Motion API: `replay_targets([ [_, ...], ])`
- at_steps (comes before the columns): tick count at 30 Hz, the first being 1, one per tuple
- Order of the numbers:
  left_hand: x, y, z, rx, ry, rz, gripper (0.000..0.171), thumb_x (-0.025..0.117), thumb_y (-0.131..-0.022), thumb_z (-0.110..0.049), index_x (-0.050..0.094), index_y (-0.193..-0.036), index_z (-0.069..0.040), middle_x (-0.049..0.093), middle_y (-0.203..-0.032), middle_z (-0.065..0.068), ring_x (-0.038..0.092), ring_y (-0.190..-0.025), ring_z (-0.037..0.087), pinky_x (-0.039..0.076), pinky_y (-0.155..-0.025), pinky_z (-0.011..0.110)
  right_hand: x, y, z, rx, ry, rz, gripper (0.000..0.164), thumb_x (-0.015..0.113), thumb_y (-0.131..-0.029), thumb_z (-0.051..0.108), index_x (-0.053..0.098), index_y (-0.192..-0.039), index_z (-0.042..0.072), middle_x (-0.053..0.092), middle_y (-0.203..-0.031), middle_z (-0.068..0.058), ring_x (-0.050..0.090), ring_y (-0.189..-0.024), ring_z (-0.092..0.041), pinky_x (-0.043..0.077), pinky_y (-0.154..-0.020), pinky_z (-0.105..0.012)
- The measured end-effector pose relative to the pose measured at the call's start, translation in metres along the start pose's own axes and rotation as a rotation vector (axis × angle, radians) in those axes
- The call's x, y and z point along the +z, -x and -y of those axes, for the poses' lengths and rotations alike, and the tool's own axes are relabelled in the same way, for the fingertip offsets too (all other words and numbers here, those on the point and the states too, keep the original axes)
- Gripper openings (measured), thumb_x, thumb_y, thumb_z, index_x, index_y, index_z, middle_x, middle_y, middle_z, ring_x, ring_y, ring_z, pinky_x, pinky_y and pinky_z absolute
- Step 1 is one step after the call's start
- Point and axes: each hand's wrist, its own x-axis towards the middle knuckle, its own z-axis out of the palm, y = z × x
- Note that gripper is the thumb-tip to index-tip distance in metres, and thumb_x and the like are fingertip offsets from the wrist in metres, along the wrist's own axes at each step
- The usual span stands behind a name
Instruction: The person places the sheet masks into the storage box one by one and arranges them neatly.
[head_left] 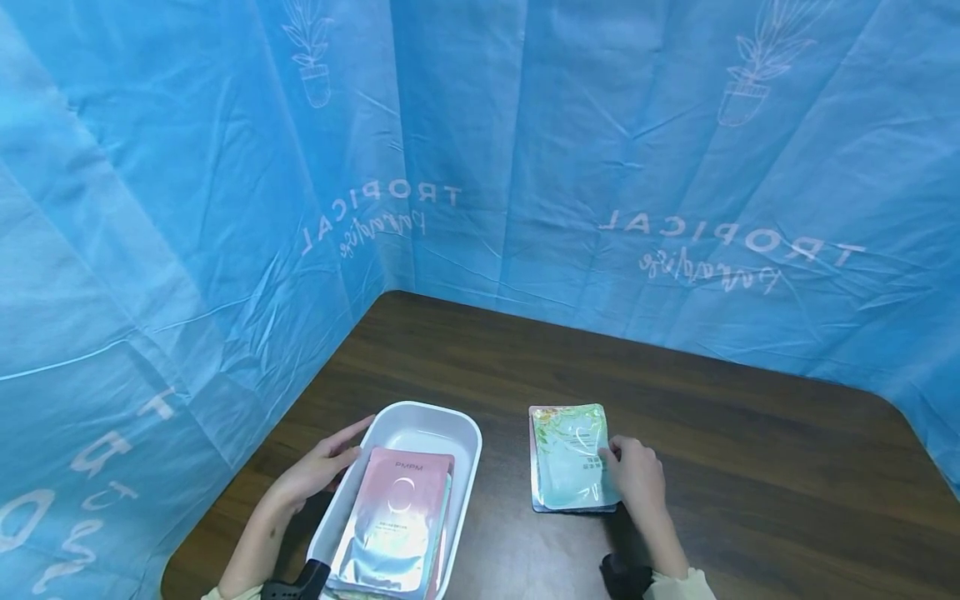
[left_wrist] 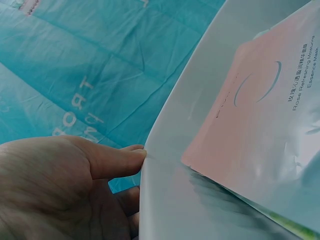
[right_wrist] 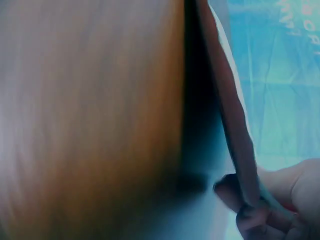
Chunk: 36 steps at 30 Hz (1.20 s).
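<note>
On the left, my left hand (head_left: 318, 467) holds the side of a white tray (head_left: 468, 429), thumb tip at the rim (left_wrist: 143, 192) and the other fingers partly hidden behind the wall. Inside the tray lies a stack of sheet mask packets, with a pink-and-silver packet (head_left: 401, 508) on top; the left wrist view shows its "Essence Mask" print. To the right, my right hand (head_left: 637, 475) pinches the right edge of a smaller stack of sheet mask packets (head_left: 573, 458), a green leafy one uppermost. In the right wrist view the fingers (right_wrist: 250, 220) close around the packets' edge (right_wrist: 237, 125).
A dark wooden table (head_left: 510, 375) lies beneath everything. Blue printed curtains (head_left: 525, 150) rise along its back and left edges. Black wrist straps (head_left: 626, 575) sit on both wrists. A strip of table separates the tray from the right-hand stack.
</note>
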Motion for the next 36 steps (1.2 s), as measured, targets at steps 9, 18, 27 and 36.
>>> replay_targets([
  [9,0.000,-0.001,0.000,0.004,0.001,0.009,0.053,0.045,-0.100,-0.017,0.024,-0.146,0.000,0.056,-0.099,0.018,0.055,-0.083,0.027,0.047,-0.065,0.041,-0.053,0.005,-0.006,-0.005,0.017,-0.086,0.021,0.056,-0.091,0.004,0.063,-0.105,-0.011,0.063,-0.083,-0.021,0.051,-0.056,-0.023,0.036,-0.046,-0.035],
  [18,0.000,0.000,-0.001,0.001,0.002,0.001,0.053,0.045,-0.099,-0.017,0.025,-0.146,-0.001,0.056,-0.104,0.019,0.055,-0.086,0.028,0.047,-0.066,0.042,-0.086,0.020,0.030,-0.095,-0.374,-0.044,0.034,0.049,-0.096,0.004,0.048,-0.130,-0.001,0.064,-0.090,-0.023,0.056,-0.054,-0.024,0.044,-0.046,-0.028],
  [27,0.000,0.000,0.000,0.004,0.007,0.006,0.053,0.044,-0.100,-0.016,0.024,-0.146,-0.001,0.056,-0.104,0.019,0.055,-0.086,0.028,0.047,-0.066,0.042,-0.027,0.042,0.078,-0.084,-0.970,0.194,0.044,0.049,-0.094,-0.005,0.042,-0.137,0.003,0.063,-0.074,-0.017,0.046,-0.044,-0.014,0.038,-0.043,-0.022],
  [36,0.000,0.000,-0.001,0.001,0.004,0.001,0.052,0.043,-0.100,-0.015,0.024,-0.146,0.000,0.056,-0.108,0.021,0.056,-0.085,0.027,0.048,-0.066,0.041,0.042,0.077,0.122,-0.168,-1.001,0.446,0.050,0.052,-0.092,-0.003,0.036,-0.139,-0.003,0.059,-0.060,-0.010,0.039,-0.033,-0.005,0.031,-0.034,-0.018],
])
